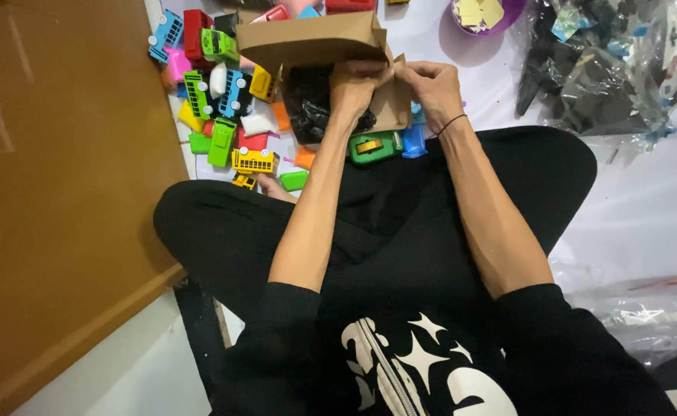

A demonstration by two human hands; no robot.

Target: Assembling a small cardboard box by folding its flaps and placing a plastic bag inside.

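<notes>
Both the left hand (358,81) and right hand (431,85) pinch the light, bendable brown cardboard box (315,42) by its flap edge; thin card probably creases easily.

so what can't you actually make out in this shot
Head view:
- Fingertips of the left hand and right hand: their grip is hidden by the brown cardboard box flap.
- Black plastic bag contents: too dark.
- Purple bowl of yellow pieces: cut off by the top edge.
</notes>
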